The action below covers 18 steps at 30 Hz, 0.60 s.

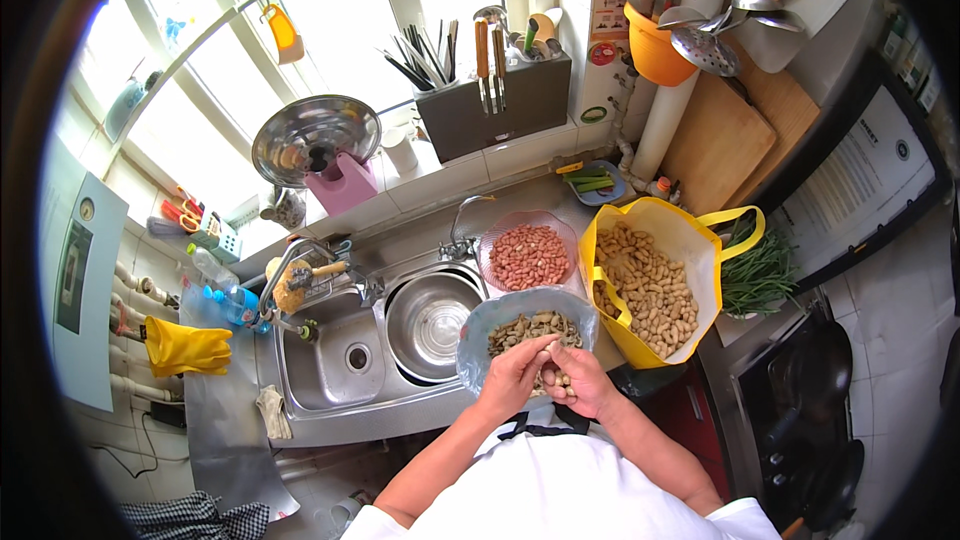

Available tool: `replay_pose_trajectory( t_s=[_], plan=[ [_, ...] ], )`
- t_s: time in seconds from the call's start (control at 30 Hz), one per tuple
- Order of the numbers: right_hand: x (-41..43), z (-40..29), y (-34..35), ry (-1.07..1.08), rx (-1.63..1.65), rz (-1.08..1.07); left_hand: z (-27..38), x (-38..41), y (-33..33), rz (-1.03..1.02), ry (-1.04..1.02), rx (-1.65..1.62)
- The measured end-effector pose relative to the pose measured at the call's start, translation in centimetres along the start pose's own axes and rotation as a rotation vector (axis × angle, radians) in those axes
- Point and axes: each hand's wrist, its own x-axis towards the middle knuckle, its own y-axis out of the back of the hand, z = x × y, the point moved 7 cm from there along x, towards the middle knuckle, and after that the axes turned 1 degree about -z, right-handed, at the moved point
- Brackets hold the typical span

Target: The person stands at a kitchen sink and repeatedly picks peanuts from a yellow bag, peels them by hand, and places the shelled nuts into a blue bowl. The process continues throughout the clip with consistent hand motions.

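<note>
Above a bowl lined with a clear plastic bag (472, 322), my left hand (511, 375) and my right hand (589, 382) meet at the fingertips. They pinch a peanut that the fingers mostly hide. Several unshelled peanuts (559, 384) are cupped in my right palm under the curled fingers. Empty peanut shells (525, 330) lie in the lined bowl below. Behind it, shelled pink peanuts (529, 255) fill a clear pinkish bowl (491, 229). To the right, a yellow bag (705, 277) stands open and holds many peanuts in their shells (649, 289).
Left of the bowls is a steel double sink (330, 382) with a metal basin (435, 322) in its right side. Green stalks (761, 270) lie right of the yellow bag, near a stove (795, 390) with dark pans. A utensil holder (495, 109) stands on the ledge behind.
</note>
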Motion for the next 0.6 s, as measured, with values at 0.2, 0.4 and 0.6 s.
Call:
replay_pose_trajectory(
  t_s=[0.2, 0.4, 0.6],
  plan=[
    [-0.3, 0.8, -0.9, -0.017, 0.151, 0.021, -0.9, -0.5, -0.8, 0.063, 0.11, -0.101],
    [0.0, 1.6, -0.5, -0.042, 0.225, 0.065, -1.4, -0.6, -1.1, 0.109, 0.129, -0.067],
    [0.1, 0.8, -0.2, 0.006, 0.164, 0.068, -1.5, -0.8, -0.6, 0.155, 0.092, -0.06]
  ],
)
